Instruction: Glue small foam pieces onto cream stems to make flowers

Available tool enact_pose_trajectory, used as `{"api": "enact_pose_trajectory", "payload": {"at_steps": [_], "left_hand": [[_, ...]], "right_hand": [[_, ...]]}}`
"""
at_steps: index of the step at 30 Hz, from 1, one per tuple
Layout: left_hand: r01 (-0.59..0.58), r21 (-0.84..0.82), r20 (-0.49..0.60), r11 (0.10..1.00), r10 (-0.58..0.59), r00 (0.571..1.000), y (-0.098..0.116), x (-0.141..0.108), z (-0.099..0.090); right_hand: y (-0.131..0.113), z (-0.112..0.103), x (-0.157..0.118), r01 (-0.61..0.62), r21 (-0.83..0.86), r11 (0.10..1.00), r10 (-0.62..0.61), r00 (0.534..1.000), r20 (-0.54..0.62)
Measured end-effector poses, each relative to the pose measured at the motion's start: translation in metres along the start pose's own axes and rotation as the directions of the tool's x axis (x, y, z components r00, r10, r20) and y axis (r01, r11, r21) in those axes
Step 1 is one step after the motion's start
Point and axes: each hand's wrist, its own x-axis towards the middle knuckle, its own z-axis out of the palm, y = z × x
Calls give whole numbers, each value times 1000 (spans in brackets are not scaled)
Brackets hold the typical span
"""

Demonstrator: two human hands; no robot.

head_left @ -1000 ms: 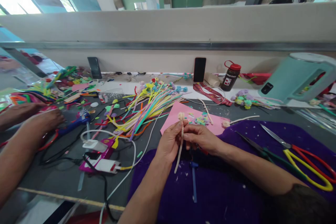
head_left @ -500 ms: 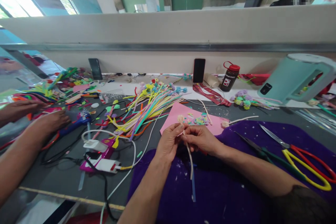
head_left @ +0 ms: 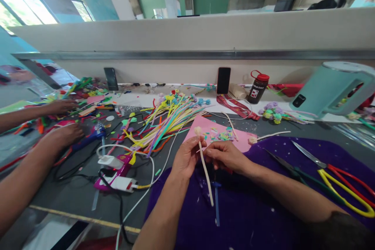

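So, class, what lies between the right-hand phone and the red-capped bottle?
In the head view, a small beige object lies between the phone and the bottle, with a red lanyard in front.

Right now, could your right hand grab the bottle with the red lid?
Probably yes, with a stretch: between the right hand and the bottle lie only low things, like the pink sheet and red strap.

Kettle (head_left: 325, 91): pale teal | paper (head_left: 191, 134): plain pink | cloth (head_left: 249, 203): deep purple | bottle (head_left: 256, 93): dark, red cap | scissors handles (head_left: 347, 187): red, yellow | desk (head_left: 73, 199): dark grey
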Motion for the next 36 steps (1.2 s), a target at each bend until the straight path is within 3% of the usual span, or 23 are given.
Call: {"api": "enact_pose_trajectory", "payload": {"at_steps": [5,9,18,31,36], "left_hand": [[37,-13,15,999,-37,999,1,1,0],[47,24,-35,999,-46,998,3,-2,3],[-6,103,-72,995,13,997,6,-2,3],[-31,113,-85,993,40,996,7,-1,5],[-54,143,-27,988,58,998,-1,-2,12]], "right_hand": [[-3,-6,0,-20,5,1000,20,999,-28],[-1,-11,1,0,-9,1000,0,1000,-17],[-6,-26,3,68,-69,995,-76,991,-109],[-1,-20,6,54,-16,998,-55,996,-77],[3,-11,3,24,73,997,-24,1000,-7]]}}
